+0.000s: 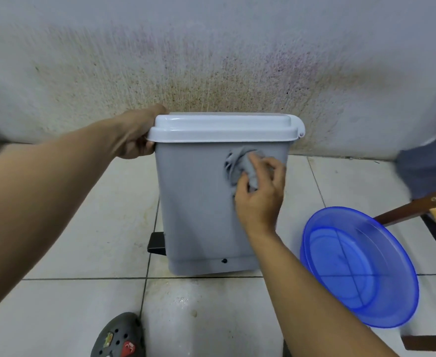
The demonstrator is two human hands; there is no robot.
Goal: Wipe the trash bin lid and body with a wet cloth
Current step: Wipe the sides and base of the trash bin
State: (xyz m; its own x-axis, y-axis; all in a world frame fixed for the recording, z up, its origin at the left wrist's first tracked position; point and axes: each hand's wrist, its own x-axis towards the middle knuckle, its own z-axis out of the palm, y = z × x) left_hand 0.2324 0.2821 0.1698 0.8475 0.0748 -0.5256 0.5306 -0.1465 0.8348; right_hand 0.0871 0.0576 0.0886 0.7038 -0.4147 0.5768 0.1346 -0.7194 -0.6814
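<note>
A person's view looking down at a grey plastic trash bin [199, 202] standing upright on a pale tiled floor [83, 215], close to a stained white wall [211, 60]. Its lighter grey lid [222, 127] is closed. The left hand [137, 135] steadies the bin at the lid's left end, its fingers curled around the rim there; their tips are hidden behind the edge. The right hand [259, 191] presses a bunched grey cloth [240, 163] flat against the upper right of the bin's near face, just under the lid, with its fingers [268, 166] curled and pinching the folds of the cloth. A black foot pedal [156, 243] sticks out at the bin's lower left. A round blue basin [358, 266], which seems to hold a little water, sits on the floor just to the right of the bin, beside a dark wooden frame [418, 210]. The toe of a dark shoe [119, 336] shows at the bottom edge. The work appears to be in its body-wiping stage: the cloth is high on the near face, so the lower half of that face and the sides out of view probably remain. Whether the lid has been wiped cannot be told; it looks clean.
</note>
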